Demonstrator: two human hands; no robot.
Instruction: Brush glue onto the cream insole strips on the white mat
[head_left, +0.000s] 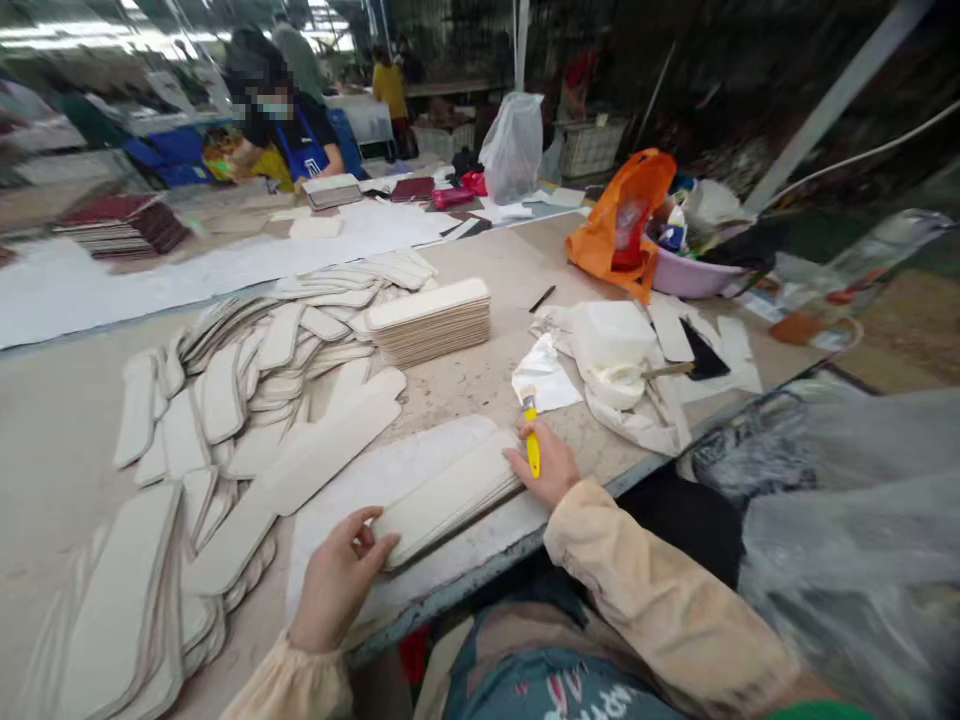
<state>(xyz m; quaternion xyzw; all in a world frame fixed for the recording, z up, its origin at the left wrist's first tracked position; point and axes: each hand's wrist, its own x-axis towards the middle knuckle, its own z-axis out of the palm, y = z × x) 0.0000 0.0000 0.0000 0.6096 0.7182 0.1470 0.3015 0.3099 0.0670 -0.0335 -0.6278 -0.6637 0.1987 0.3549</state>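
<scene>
A small stack of long, pale, round-cornered panels (450,490) lies on white paper (322,530) near the table's front edge. My left hand (337,575) pinches its left end between thumb and fingers. At the other end, my right hand (553,468) holds a yellow-handled paintbrush (533,448), bristles pointing away from me, while its fingertips touch the panels. Beyond the brush lies a crumpled white cloth or paper (551,375). A white plastic tub (611,335) with pale paste at its mouth sits to the right.
Loose panels (217,400) heap up on the left, beside a neat panel stack (435,325). Farther right are an orange bag (626,220) and a lilac basin (694,275). A dark thin tool (542,298) lies mid-table. Across the table, a person in a blue apron (300,150) works.
</scene>
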